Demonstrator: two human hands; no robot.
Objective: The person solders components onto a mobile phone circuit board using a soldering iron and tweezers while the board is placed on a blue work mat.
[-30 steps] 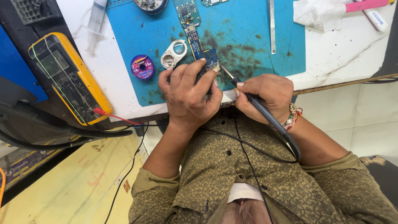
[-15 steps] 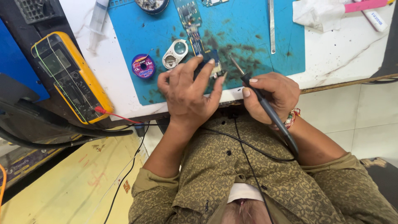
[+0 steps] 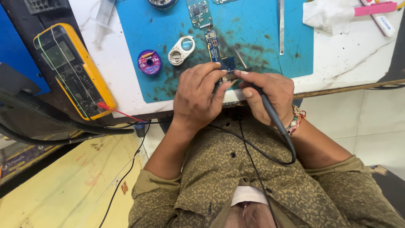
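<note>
blue small circuit board [image 3: 228, 64] lies on the stained blue rubber mat [image 3: 261, 33], pinched by your left hand [image 3: 198, 95]. your right hand [image 3: 270, 95] fingers close around the black soldering iron [image 3: 274, 118]. its tip sits near your fingertips; a slip could burn them, i think.

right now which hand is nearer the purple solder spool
Left. The left hand lies just right of and below the purple solder spool; the right hand, gripping the soldering iron, sits farther right.

Blue mat [image 3: 261, 50]; yellow multimeter [image 3: 74, 69]; purple spool [image 3: 149, 62]; olive patterned shirt [image 3: 228, 177].
</note>
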